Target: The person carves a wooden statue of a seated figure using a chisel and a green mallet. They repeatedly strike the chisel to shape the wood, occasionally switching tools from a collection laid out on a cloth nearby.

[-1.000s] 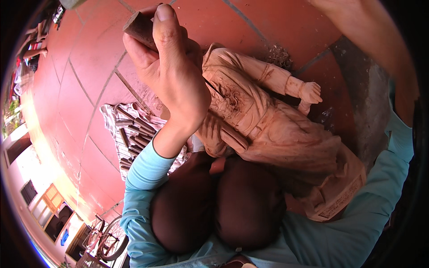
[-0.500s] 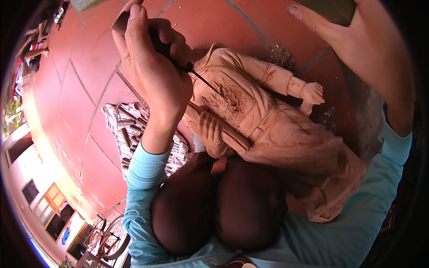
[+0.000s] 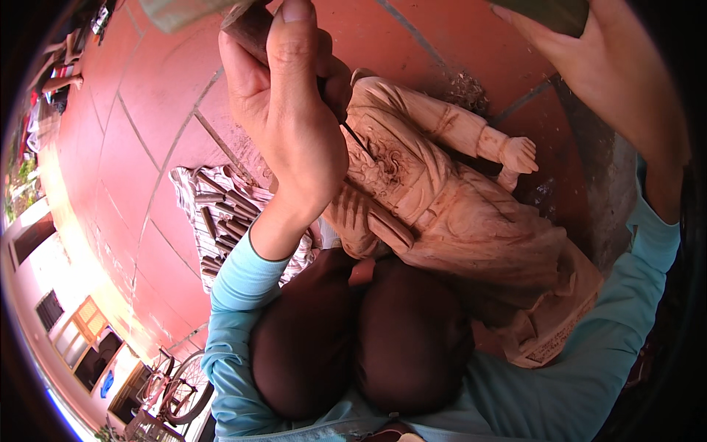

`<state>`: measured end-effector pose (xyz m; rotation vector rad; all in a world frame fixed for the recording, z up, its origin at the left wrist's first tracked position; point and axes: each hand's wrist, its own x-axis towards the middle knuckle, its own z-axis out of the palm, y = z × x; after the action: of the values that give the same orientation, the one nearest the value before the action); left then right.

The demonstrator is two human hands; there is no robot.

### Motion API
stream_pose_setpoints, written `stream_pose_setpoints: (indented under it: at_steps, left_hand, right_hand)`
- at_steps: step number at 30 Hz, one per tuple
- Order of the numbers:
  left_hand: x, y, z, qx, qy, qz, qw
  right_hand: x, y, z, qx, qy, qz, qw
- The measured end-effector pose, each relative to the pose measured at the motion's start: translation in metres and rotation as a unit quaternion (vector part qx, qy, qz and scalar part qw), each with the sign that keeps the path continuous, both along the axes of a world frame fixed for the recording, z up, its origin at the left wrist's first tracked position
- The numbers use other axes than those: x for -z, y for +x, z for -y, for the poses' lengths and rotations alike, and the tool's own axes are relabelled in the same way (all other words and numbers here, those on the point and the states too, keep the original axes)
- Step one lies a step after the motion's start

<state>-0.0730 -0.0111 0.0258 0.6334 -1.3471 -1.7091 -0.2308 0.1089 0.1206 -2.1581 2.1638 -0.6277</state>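
Note:
My left hand (image 3: pixel 294 125) is wrapped around the dark wooden handle of a chisel (image 3: pixel 247 31). Its thin blade slants down to the carved chest of a reddish-brown wooden statue (image 3: pixel 471 199), a robed figure lying on its back in front of my knees. Raised at the upper right, my right hand (image 3: pixel 615 74) grips the olive-green handle of a mallet (image 3: pixel 554 15), cut off by the top edge. A pale green block (image 3: pixel 184 10), seemingly the mallet's head, shows above the chisel's butt. The statue's head end is partly hidden behind my left hand.
On the red tiled floor (image 3: pixel 147 214), a striped cloth (image 3: pixel 190 193) at the left bears several dark carving tools (image 3: pixel 210 221). Wood shavings (image 3: pixel 464 92) lie past the statue's shoulder. A bicycle (image 3: pixel 180 390) stands at the lower left; another person's legs (image 3: pixel 62 81) show at the far left.
My left hand has moved right, and the chisel stands steeper with its tip still at the statue's chest. The pale green block has come right, closer to the chisel's butt.

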Motion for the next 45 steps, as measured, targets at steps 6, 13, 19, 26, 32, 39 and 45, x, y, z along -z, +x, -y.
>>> stream_pose_setpoints:
  at_steps: [6,13,19,26,32,39,45]
  left_hand:
    - [-0.004,0.001,-0.008,0.016,-0.022,-0.018,0.999]
    - [0.008,-0.001,0.029,-0.039,0.046,-0.008,0.998]
    - [0.000,0.002,0.018,0.008,-0.012,-0.015,1.000]
    - [0.004,-0.005,0.013,0.026,-0.004,-0.011,1.000]
    - [0.005,-0.003,0.010,0.038,-0.049,-0.003,0.998]
    - [0.002,-0.005,-0.004,0.066,0.028,-0.033,0.997]
    - [0.009,-0.001,0.000,0.059,0.010,-0.034,0.998]
  right_hand:
    - [-0.003,0.002,-0.003,0.008,0.002,-0.007,1.000]
    - [0.000,0.006,-0.002,0.009,-0.003,-0.013,1.000]
    - [0.009,0.012,0.000,0.003,-0.018,-0.004,1.000]
    - [0.005,0.011,0.002,0.015,-0.030,-0.023,0.999]
    - [0.007,0.011,0.009,0.023,-0.052,-0.019,0.998]
    - [0.018,-0.019,0.017,-0.071,-0.108,0.062,0.990]
    - [0.014,-0.004,0.005,0.001,-0.060,0.001,0.998]
